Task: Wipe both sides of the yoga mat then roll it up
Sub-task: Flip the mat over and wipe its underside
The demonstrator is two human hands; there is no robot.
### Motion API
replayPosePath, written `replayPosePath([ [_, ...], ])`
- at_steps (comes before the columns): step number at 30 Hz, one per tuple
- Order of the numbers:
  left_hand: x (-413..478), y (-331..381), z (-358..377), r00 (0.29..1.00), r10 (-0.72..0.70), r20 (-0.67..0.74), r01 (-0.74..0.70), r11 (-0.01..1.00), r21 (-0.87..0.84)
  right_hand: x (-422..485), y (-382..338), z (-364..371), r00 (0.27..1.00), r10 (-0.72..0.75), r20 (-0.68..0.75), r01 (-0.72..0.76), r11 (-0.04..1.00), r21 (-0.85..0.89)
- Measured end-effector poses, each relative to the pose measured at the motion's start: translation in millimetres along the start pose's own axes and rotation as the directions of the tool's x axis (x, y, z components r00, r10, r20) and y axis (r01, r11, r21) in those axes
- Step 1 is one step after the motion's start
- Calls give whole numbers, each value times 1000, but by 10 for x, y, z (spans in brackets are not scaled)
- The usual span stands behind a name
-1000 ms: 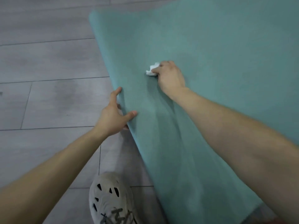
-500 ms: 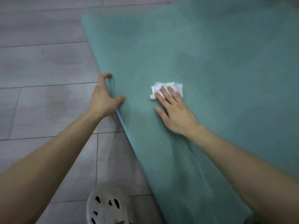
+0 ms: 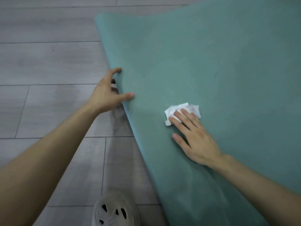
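Yoga mat (image 3: 211, 62) — teal, finely textured; crumpled white wipe (image 3: 187, 107)

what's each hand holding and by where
Left hand grips the yoga mat by its side edge; right hand holds nothing, its straight fingers pressing a crumpled white tissue onto it.

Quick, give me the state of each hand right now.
Left hand: grips the edge of the mat, thumb on top.
Right hand: open, straight fingers pressing the white tissue onto the mat.
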State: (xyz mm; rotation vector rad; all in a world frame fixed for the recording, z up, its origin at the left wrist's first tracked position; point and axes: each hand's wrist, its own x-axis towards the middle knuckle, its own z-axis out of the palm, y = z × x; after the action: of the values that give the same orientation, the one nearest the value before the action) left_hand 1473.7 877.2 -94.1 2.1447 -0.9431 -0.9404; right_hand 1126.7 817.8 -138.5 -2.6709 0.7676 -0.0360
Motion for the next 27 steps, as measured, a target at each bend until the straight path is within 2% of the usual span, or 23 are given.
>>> replayPosePath([
  [3, 106, 8, -20, 997, -44, -58, 39, 995, -88, 690, 8, 18, 999, -50, -6, 50, 998, -39],
  [6, 204, 11, -29, 994, -69, -84, 60, 992, -109, 1719, -135, 25, 1000, 20, 10, -20, 1000, 18],
  [8, 272, 15, -64, 994, -73, -77, 65, 993, -99, 2034, -270, 34, 998, 60, -15, -59, 996, 63],
  [10, 345, 41, -111, 996, -46, -74, 42, 998, -50, 1891, -319, 56, 997, 66, -28, -63, 992, 111],
  [13, 502, 69, -184, 997, 13, -73, -11, 1000, 24, 1113, -343, 93, 998, -52, -35, 55, 994, 97],
  [15, 583, 83, -231, 1000, -5, -25, 4, 1000, -25, 534, -377, 92, 992, -123, 18, 122, 990, 69],
  [17, 648, 61, -287, 999, -52, 14, 53, 992, -117, 223, -429, 90, 991, -119, 66, 113, 989, 91],
  [19, 687, 43, -334, 996, -78, 40, 83, 985, -152, 422, -481, 92, 991, -119, 62, 113, 989, 92],
  [21, 721, 50, -358, 995, -93, 41, 98, 983, -153, 1016, -586, 120, 990, -133, 41, 129, 987, 92],
  [24, 736, 53, -408, 994, -97, 44, 101, 991, -91, 1917, -811, 181, 997, -69, 30, 64, 989, 134],
  [27, 734, 30, -453, 994, -91, 67, 94, 994, -51, 1940, -904, 252, 999, -43, -23, 45, 992, 120],
])
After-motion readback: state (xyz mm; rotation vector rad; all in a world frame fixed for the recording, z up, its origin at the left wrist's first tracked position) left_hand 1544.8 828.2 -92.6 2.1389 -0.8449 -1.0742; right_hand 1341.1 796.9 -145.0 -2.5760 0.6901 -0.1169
